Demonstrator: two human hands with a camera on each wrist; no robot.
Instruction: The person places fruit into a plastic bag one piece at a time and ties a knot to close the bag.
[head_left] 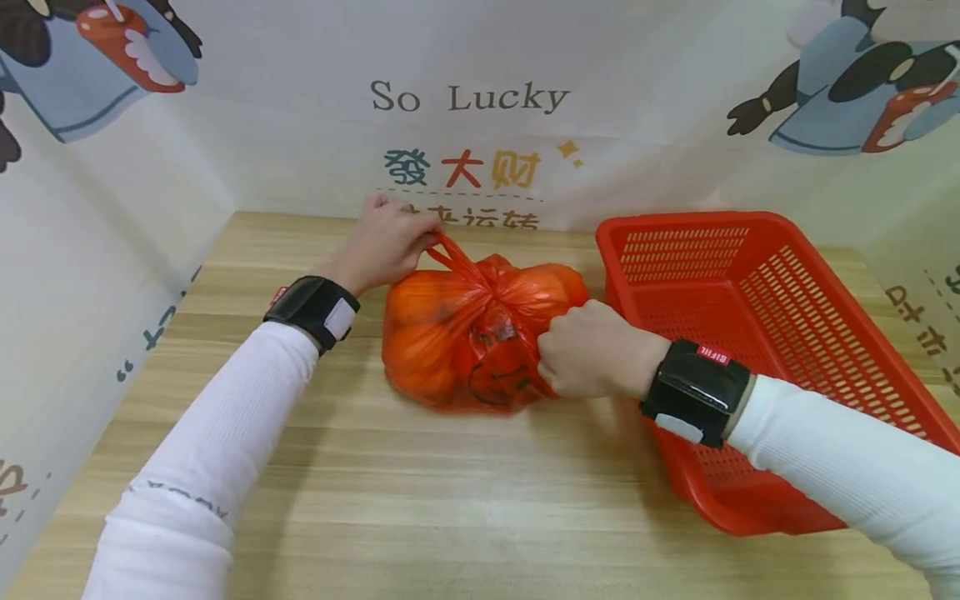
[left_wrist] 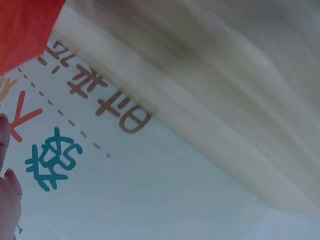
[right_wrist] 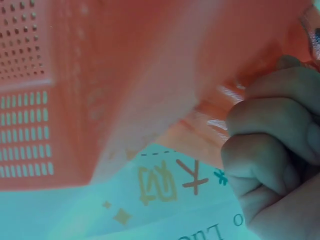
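A red plastic bag (head_left: 480,333) full of round orange things, seen only through the thin film, sits on the wooden table, gathered at its top middle. My left hand (head_left: 393,242) pinches a loop of its handle at the upper left. On the right side, my right hand (head_left: 581,350) grips the bag with curled fingers; exactly which part it holds is hidden. The right wrist view shows those curled fingers (right_wrist: 270,115) against the shiny film. At the left wrist view's edge, only fingertips (left_wrist: 10,185) and a corner of the bag (left_wrist: 25,30) appear.
A red plastic basket (head_left: 618,250) with slotted walls stands close to the bag's right, under my right forearm. Behind the table (head_left: 450,500) rises a white printed backdrop (head_left: 300,108), which also lines both sides.
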